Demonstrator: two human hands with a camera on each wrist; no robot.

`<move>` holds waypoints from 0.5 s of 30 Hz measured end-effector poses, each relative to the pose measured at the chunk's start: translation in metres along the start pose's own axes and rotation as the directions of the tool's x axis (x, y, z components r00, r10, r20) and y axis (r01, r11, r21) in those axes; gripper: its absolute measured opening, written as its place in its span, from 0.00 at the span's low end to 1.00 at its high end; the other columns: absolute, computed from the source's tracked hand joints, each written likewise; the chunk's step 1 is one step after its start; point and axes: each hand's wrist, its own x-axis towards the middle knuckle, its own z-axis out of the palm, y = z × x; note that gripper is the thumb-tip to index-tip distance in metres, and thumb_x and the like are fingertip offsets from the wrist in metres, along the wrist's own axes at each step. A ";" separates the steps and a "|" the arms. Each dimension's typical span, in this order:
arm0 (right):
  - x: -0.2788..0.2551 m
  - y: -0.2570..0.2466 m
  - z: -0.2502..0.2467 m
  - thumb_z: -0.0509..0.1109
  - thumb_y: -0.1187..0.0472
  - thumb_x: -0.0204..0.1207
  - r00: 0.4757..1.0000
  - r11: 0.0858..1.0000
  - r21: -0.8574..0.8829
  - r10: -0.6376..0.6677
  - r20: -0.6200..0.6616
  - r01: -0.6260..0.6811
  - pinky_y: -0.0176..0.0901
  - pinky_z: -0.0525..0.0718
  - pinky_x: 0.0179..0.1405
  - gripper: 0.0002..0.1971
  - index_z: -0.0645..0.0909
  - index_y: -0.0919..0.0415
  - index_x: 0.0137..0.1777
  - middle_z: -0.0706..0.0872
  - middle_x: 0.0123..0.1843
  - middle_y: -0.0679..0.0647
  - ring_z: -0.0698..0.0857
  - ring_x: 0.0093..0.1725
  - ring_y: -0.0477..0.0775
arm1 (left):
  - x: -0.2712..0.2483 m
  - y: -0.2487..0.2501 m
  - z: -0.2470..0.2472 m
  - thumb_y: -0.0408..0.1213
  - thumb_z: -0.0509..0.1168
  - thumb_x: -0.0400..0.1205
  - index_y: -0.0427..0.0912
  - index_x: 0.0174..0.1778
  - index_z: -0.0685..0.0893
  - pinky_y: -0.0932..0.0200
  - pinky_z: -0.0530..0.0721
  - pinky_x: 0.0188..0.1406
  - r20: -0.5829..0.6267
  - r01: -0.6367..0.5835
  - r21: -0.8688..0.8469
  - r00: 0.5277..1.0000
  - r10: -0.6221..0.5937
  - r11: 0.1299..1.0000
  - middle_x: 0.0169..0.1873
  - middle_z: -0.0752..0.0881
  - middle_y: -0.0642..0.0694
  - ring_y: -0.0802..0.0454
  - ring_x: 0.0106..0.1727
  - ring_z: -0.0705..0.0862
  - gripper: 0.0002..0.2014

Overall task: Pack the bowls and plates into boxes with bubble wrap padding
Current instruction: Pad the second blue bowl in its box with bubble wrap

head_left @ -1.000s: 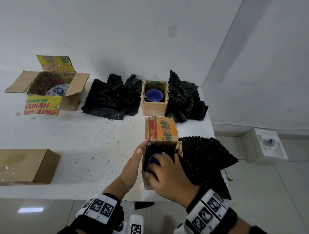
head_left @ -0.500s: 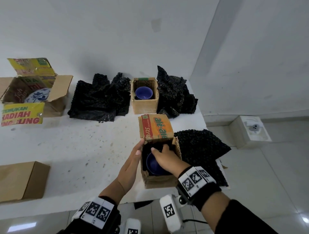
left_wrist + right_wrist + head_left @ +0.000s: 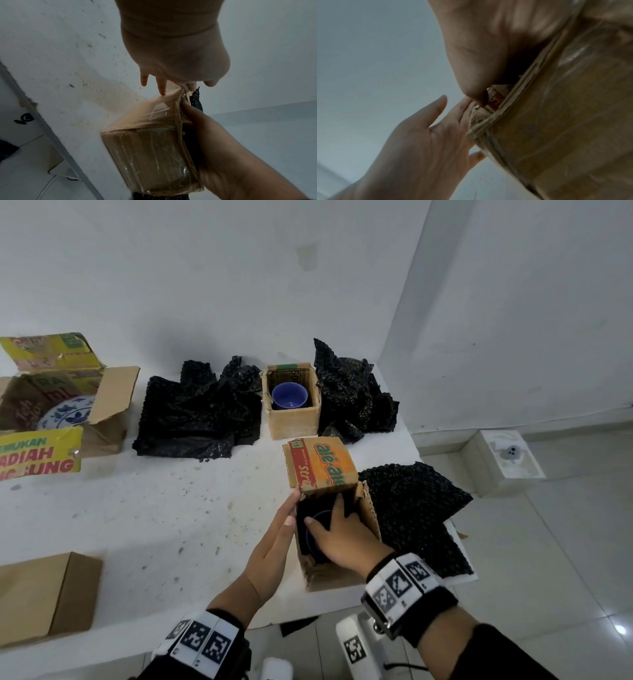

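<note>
Head view: near box (image 3: 337, 568) stands at the table's (image 3: 154, 529) front right corner, orange flap (image 3: 320, 465) raised at its far side, black wrap lining inside. Right hand (image 3: 342, 537) reaches into the opening, fingers (image 3: 337, 503) spread over a blue bowl (image 3: 320, 517) of which only a sliver shows; whether they grip it cannot be told. Left hand (image 3: 274, 546) lies flat, fingers straight, against the box's left wall. The left wrist view adds the taped outer wall (image 3: 150, 155), left fingertips (image 3: 162, 88) touching the top edge, and a strip of wrap (image 3: 196, 100) at the rim. The right wrist view shows the box corner (image 3: 481, 121) and the left hand (image 3: 419, 142) open beside it; the right fingers are hidden inside. A wrap sheet (image 3: 411, 515) lies beside the box, overhanging the right edge. At the back edge a second box (image 3: 293, 419) holds another blue bowl (image 3: 290, 395), between two wrap heaps (image 3: 202, 416) (image 3: 352, 395). At the back left corner an open carton (image 3: 68, 405), cut off by the frame, holds a patterned plate (image 3: 66, 414). A closed box (image 3: 44, 594) sits at the front left edge. The table is white and speckled, walls white, floor tiled; a wall socket (image 3: 510, 453) sits low on the right.
</note>
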 end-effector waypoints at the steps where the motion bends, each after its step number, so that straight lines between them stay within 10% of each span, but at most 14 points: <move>1: 0.006 0.001 -0.002 0.49 0.29 0.75 1.000 1.000 0.021 0.014 0.026 -0.015 0.55 0.69 0.72 0.46 0.33 0.52 0.83 0.57 0.81 0.65 0.66 0.77 0.66 | 0.000 -0.001 -0.001 0.57 0.45 0.82 0.61 0.79 0.59 0.72 0.57 0.76 0.004 -0.002 0.003 1.000 0.002 1.000 0.78 0.61 0.68 0.75 0.77 0.57 0.27; 6: 0.012 0.003 -0.003 0.53 0.32 0.77 1.000 0.998 0.060 0.007 0.006 -0.007 0.54 0.70 0.73 0.43 0.44 0.55 0.83 0.61 0.80 0.65 0.66 0.76 0.65 | -0.001 -0.001 -0.003 0.57 0.46 0.81 0.62 0.78 0.59 0.67 0.56 0.78 0.019 0.008 -0.004 1.000 -0.008 1.000 0.77 0.61 0.69 0.76 0.76 0.57 0.27; 11: -0.012 -0.009 0.010 0.51 0.40 0.82 0.938 0.925 -0.337 -0.262 -0.229 0.176 0.57 0.57 0.79 0.38 0.45 0.64 0.83 0.53 0.82 0.63 0.54 0.81 0.64 | 0.000 -0.003 -0.007 0.58 0.46 0.81 0.65 0.77 0.59 0.65 0.57 0.78 0.037 0.009 -0.002 0.999 -0.009 1.000 0.77 0.61 0.71 0.74 0.77 0.58 0.26; 15: 0.007 -0.002 0.012 0.50 0.43 0.83 0.960 0.946 -0.248 -0.246 -0.132 0.208 0.56 0.61 0.76 0.31 0.55 0.62 0.80 0.63 0.78 0.62 0.62 0.76 0.62 | -0.001 -0.001 -0.007 0.58 0.45 0.81 0.65 0.78 0.59 0.67 0.56 0.77 0.058 0.004 0.010 0.998 -0.005 1.000 0.77 0.60 0.72 0.75 0.77 0.57 0.26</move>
